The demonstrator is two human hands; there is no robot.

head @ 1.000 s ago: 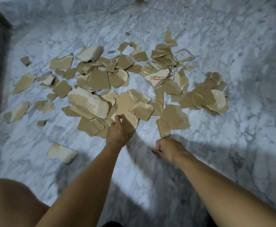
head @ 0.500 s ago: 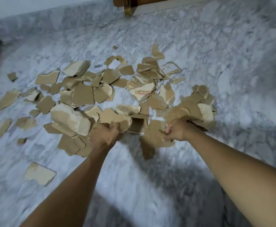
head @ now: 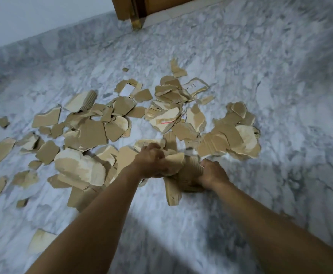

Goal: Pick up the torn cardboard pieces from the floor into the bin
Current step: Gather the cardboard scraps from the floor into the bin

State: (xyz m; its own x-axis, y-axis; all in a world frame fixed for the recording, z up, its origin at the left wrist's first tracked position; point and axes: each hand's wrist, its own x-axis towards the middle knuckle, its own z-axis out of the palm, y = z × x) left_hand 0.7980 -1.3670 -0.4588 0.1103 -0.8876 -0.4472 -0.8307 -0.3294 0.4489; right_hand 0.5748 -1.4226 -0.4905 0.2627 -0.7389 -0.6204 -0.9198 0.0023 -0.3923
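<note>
Both forearms reach forward over bare marble floor (head: 181,234); the stretch nearest the person, under and between the arms, is open, with only one loose scrap (head: 40,241) lying near-left of the left forearm. Left hand (head: 151,162) is closed in a fist around a pale torn piece (head: 174,160). Right hand (head: 211,174) is closed too, fingers curled around a bunch of corrugated pieces (head: 189,175); one long strip (head: 172,191) hangs down from the bunch toward the person. The two hands sit just beside each other, and the cardboard they hold touches in the middle.

Left of the grip: a big pale-faced piece (head: 78,168), then smaller scraps thinning out to the frame's left edge. Directly beyond the grip and to its right: the main pile of torn cardboard pieces (head: 161,115), overlapping, still on the floor. Right of the pile the floor is open to the frame edge.

Writing: one piece (head: 166,118) beyond the hands has a red line, text not readable. Farther off, a white label piece (head: 195,87) carries dark print, too small to read. A white rectangle (head: 127,89) sits on another far piece, blank as far as visible.

Far edge: grey skirting and white wall (head: 33,20) at far left, a wooden door frame (head: 130,8) straight beyond. No bin in view.
</note>
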